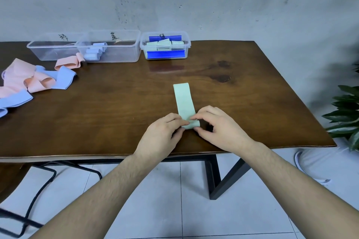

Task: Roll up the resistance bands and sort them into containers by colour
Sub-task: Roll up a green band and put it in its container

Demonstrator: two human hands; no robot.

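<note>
On the table, the green band lies flat, its near end curled into a starting roll. My left hand and right hand pinch that roll. Risk: uneven finger pressure skews the roll; a loosened pinch lets it unwind. My fingertips hide the roll's core.

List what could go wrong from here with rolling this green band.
1. Both the left hand and the right hand pinch only the first turn of the green band; a slipped grip may let it spring open.
2. Its long flat tail points away across the table; uneven rolling could skew the roll.
3. The right container already looks full of green rolls, so a loose roll might not fit.
</note>
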